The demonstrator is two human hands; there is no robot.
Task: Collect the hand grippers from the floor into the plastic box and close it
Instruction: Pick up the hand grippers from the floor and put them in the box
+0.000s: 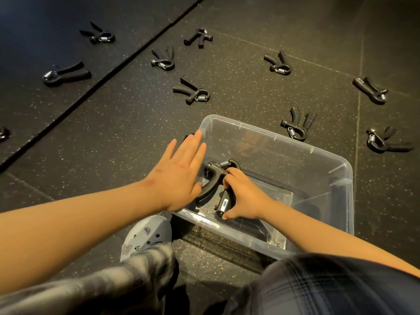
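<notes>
A clear plastic box (336, 178) stands open on the dark floor in front of me. Inside it my right hand (244, 197) grips one handle of a black hand gripper (212, 176) low in the box. My left hand (179, 171) is spread flat with straight fingers over the box's left rim, reaching forward and holding nothing. A dark object just beyond its fingertips is mostly hidden. Several black hand grippers lie scattered on the floor, among them one (192, 92) ahead of the box, one (297, 125) by its far right corner and one (386, 140) further right.
More grippers lie further off: one (66, 73) and another (98, 35) on the raised black mat at the left, others (278, 63) (371, 89) at the back right. My grey clog (147, 235) and checked trouser legs are in front of the box. No lid is in view.
</notes>
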